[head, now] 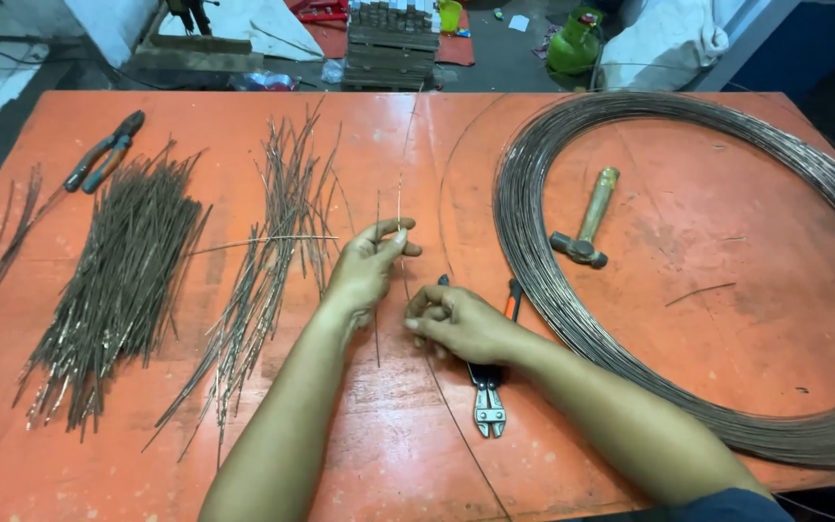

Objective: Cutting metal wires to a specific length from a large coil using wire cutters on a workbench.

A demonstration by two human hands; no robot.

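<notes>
On the orange table (688, 319), left to right: pliers (105, 151) at the far left edge; a dense heap of cut wire lengths (118, 280); a looser bundle (268, 261). Left hand (367, 266), fingers pinched on a thin wire (399, 188) that runs up and away across the table. Right hand (458, 322), curled around the same wire lower down, over a bolt cutter (487, 391). Hammer (587, 217), inside a large wire coil (698, 271).

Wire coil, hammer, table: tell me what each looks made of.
Wire coil: thin metal, dull grey-brown sheen, probably steel.
Hammer: dark metal head, pale worn handle, likely wood.
Table: orange painted top, scuffed and scratched; what lies under the paint cannot be told.
</notes>
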